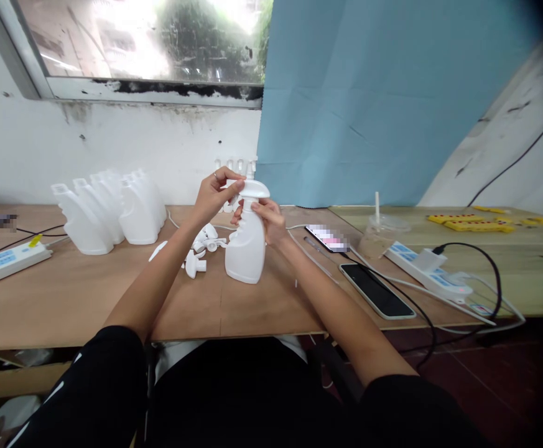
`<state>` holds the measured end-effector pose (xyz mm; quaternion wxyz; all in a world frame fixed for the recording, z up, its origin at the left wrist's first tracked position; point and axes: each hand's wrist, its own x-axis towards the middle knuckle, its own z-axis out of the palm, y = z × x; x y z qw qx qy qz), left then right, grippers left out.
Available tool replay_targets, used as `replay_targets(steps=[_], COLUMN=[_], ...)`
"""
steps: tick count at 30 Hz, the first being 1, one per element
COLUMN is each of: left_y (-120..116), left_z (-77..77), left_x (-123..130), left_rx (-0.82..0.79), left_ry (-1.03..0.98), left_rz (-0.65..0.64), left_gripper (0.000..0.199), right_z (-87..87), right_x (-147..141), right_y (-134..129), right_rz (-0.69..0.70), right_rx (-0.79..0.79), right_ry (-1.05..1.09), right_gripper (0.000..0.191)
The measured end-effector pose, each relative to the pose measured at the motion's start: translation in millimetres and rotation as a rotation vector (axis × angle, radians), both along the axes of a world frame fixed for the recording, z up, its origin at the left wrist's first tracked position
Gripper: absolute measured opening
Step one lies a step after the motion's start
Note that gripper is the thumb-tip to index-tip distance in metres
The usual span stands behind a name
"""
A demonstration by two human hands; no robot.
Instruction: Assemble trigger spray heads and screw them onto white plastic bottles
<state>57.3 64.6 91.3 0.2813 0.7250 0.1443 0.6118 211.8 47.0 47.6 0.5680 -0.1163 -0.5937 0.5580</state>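
Upright white bottle (247,239) gripped at its neck by the right hand (269,219), left hand (215,194) pinching the spray cap (253,188) at twelve o'clock

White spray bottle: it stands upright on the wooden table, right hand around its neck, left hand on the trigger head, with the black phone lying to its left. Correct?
Not quite. In the head view the black phone lies right of the white spray bottle, not left. The rest holds.

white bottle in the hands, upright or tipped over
Upright: the white bottle stands with its base on the table, right hand at its neck, left hand on the spray head.
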Motion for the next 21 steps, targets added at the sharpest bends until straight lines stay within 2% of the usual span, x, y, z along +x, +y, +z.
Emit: replay_targets(steps=[5,13,18,21], left_y=[-1.6,-0.5,12.1,26.3], left_z=[-0.4,0.2,-4.8,-12.8], left_x=[0.9,-3.2,-9.2,-14.9], left_rx=[0.000,-0.040,-0.242,-0.424], left_ry=[-0.009,0.015,-0.036,-0.020], left_rz=[-0.013,0.011,-0.047,0.003], left_gripper=[0.020,0.031,0.050,0.046], right_z=[2.7,9.4,10.7,11.8], right_x=[0.0,-2.4,-0.1,2.0], right_y=[-2.7,-3.9,-2.0,-1.1], right_rz=[-0.013,0.032,0.044,0.048], right_rx=[0.020,0.045,0.031,-0.005], right_ry=[-0.062,-0.102,-0.210,-0.273], right_gripper=[0.038,0.036,0.035,0.033])
